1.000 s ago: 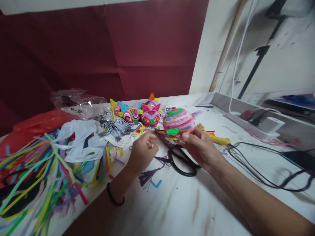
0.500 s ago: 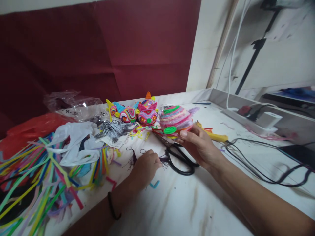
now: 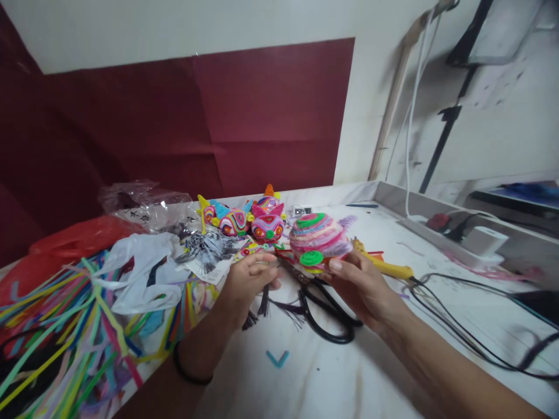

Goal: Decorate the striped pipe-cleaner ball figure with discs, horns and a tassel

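My right hand (image 3: 360, 285) is closed around a pipe-cleaner ornament (image 3: 323, 237), striped in pink and white with green spirals and a lilac point at one side. Pinched in my left hand (image 3: 244, 285) are dark tassels (image 3: 263, 304), which hang below the fingers. Another dark tassel (image 3: 288, 307) lies on the table between the hands. Black-handled scissors (image 3: 302, 278) rest beneath the ornament, blades pointing away from me. Behind my hands sit several finished-looking animal heads (image 3: 268, 226) with pointed ears and round eyes.
Loose pipe cleaners (image 3: 82, 331) spread over the left side beside a white plastic bag (image 3: 144, 291) and a red bag (image 3: 82, 233). A yellow glue gun (image 3: 391, 267) with a black cable lies right. Blue bent pipe cleaner (image 3: 278, 361) in front; power strip (image 3: 463, 247) at right.
My left hand has lifted from the table with tassels in its fingers and turned. The right hand still holds the ornament. The whole view has shifted upward.
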Motion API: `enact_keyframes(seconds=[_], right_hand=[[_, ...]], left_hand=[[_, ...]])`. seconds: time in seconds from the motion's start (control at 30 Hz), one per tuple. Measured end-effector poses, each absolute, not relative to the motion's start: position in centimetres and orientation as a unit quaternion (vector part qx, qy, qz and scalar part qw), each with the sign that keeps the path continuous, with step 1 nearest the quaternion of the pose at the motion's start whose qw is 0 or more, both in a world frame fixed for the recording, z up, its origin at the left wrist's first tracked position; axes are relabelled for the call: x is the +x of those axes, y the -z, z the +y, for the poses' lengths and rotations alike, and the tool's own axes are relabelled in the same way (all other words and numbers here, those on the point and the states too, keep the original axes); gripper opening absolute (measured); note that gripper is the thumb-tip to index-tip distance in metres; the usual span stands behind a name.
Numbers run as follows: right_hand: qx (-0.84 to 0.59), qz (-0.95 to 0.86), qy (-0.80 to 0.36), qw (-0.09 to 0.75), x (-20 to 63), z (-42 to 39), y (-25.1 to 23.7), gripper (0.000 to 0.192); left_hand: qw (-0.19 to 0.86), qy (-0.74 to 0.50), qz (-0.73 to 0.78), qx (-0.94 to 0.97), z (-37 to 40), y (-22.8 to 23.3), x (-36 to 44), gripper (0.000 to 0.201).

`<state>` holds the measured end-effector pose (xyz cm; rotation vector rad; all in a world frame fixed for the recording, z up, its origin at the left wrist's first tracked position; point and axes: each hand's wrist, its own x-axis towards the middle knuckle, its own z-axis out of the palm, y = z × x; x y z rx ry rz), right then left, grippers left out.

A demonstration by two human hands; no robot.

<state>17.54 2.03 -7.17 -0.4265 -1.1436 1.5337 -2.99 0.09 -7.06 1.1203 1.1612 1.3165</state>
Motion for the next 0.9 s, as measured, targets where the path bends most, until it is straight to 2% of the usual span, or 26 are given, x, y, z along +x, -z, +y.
enact_keyframes(seconds=[0.1, 0.3, 0.43, 0.67, 0.9], right_hand=[[-0.189, -0.496, -0.643, 0.552, 17.7, 2.2, 7.3, 0.055], [-0.188, -0.486, -0.640, 0.564, 17.6, 2.3, 7.1, 0.053], [-0.186, -0.482, -0.646, 0.562, 17.5, 2.2, 7.0, 0.055], [-0.188, -0.475, -0.656, 0.556, 17.5, 2.1, 7.2, 0.057], [-0.154, -0.469, -0.677, 0.546, 17.6, 2.3, 7.6, 0.049]], left_hand=[[0.500, -0.567, 0.472, 0.453, 0.4, 6.0, -3.1, 0.049], [0.494, -0.615, 0.440, 0.429, 1.4, 4.9, -2.9, 0.040], [0.446, -0.636, 0.434, 0.457, 1.8, 4.5, -2.6, 0.027], [0.375, -0.634, 0.480, 0.477, 2.0, 4.0, -2.3, 0.021], [0.263, -0.629, 0.458, 0.571, 1.4, 3.5, -2.4, 0.009]])
